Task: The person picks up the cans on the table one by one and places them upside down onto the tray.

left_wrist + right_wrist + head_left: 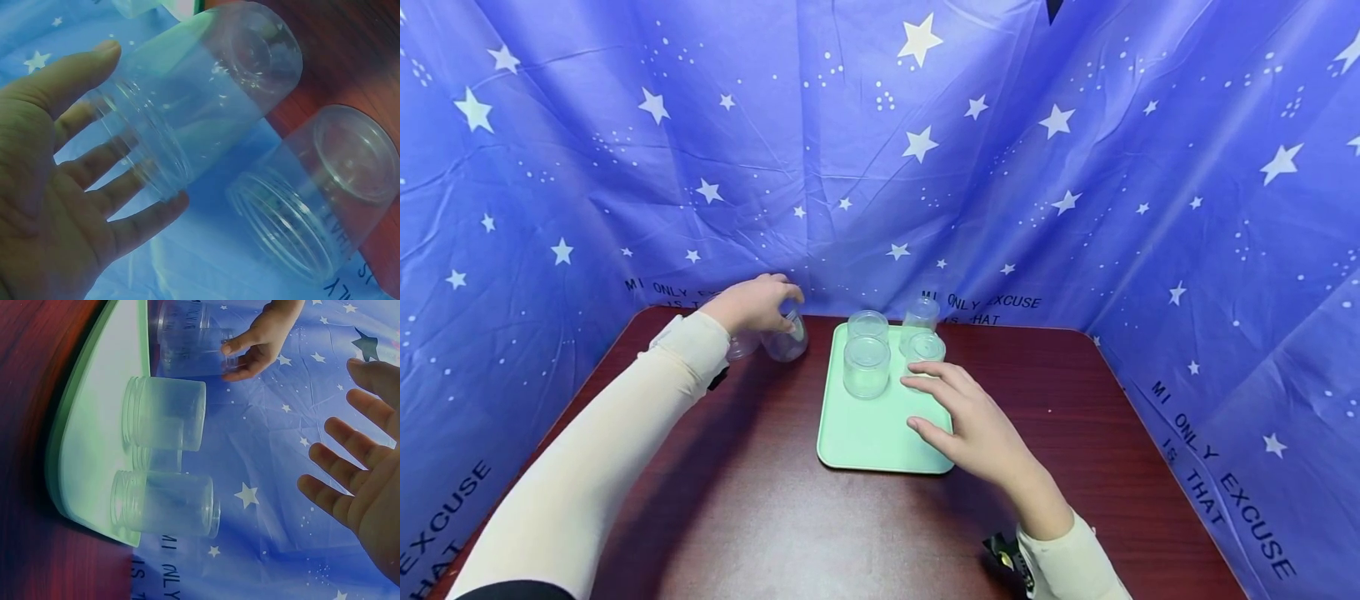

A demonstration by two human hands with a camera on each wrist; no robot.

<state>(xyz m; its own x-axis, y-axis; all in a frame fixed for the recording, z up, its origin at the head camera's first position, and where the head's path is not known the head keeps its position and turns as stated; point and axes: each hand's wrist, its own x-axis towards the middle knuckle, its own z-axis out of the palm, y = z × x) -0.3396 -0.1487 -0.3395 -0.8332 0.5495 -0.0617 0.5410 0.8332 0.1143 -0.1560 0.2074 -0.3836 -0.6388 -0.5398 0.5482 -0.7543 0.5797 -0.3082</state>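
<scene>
We see the left hand (751, 302) over the far left part of the surface (775, 508), its thumb and fingers spread around the threaded mouth of a clear jar (786, 343); we cannot tell whether it actually grips. A second clear jar (742, 346) stands just beside that one, farther left. To their right, we find a pale green tray (880, 437) bearing four more clear jars: a front-left jar (867, 368), a back-left jar (867, 322), a front-right jar (924, 344) and a back-right jar (921, 312), grouped toward its far end with their threaded ends down. We see the right hand (981, 425) released, fingers apart, over the tray's right edge near the front-right jar. Behind the surface, we see a blue curtain (850, 108) printed with white stars and dark lettering.
</scene>
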